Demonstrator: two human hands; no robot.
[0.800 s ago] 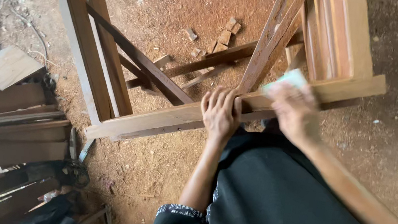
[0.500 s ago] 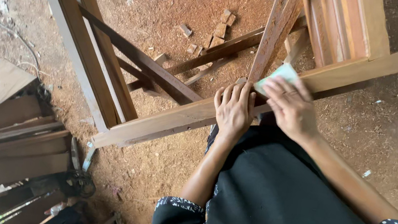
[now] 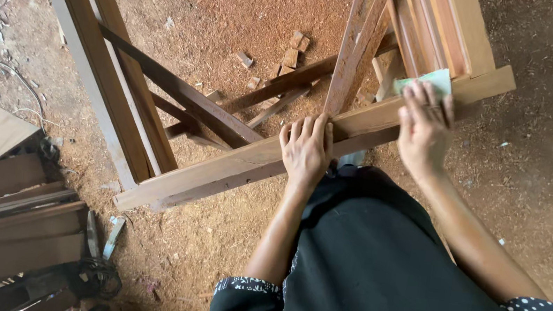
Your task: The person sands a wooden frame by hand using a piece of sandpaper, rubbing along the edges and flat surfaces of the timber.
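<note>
Green sandpaper (image 3: pixel 432 79) under right hand (image 3: pixel 425 128), on rail (image 3: pixel 219 167).

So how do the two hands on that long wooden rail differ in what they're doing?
The left hand lies flat and bare on the long wooden rail, fingers together, near its middle. The right hand sits farther toward the rail's far end and presses a pale green sheet under its fingers, while the left holds nothing. The right fingers spread wider than the left's. Both rest palm down on the same rail.
</note>
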